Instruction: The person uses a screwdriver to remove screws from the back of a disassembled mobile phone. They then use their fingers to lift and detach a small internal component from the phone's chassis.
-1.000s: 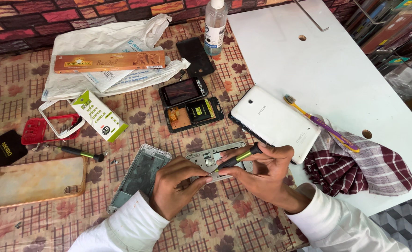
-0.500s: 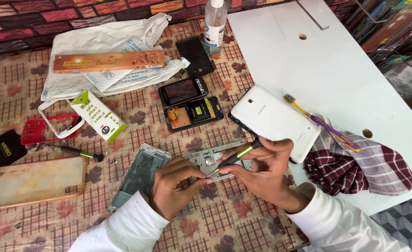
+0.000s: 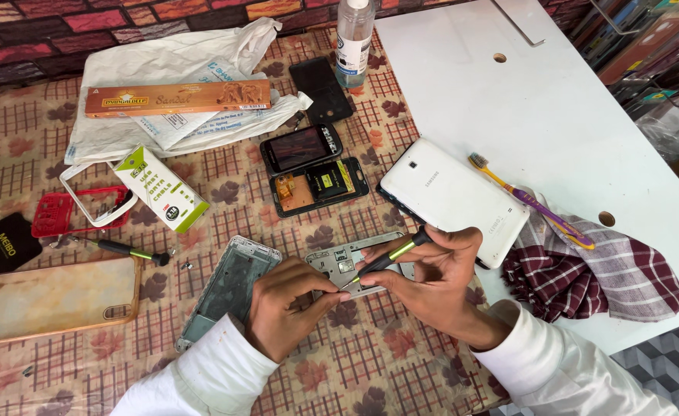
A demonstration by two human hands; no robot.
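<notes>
- While the left hand (image 3: 285,304) pins the near edge of a thin silver phone frame (image 3: 347,262) to the patterned cloth (image 3: 370,362), its fingers are curled narrow and pressed down on the part rather than wrapped around it.
- Closed in a pencil grip, the right hand (image 3: 432,281) holds a slim black-and-green screwdriver (image 3: 389,258), the tip angled down onto the frame.
- Lying flat between the two hands, the frame sits just beside a second grey phone housing (image 3: 232,285) and near a white tablet (image 3: 451,196) lying back-up.
- It looks light and rigid but thin, so it would probably bend or crack if twisted; pressure seems safest on its solid outer edges, not across the open middle.
- Its bare metal looks likely to slide on the cloth under a turning tool, which would explain the steadying fingertips close to the driver tip.
- Another small screwdriver (image 3: 132,251) lies well apart on the left, untouched.
</notes>
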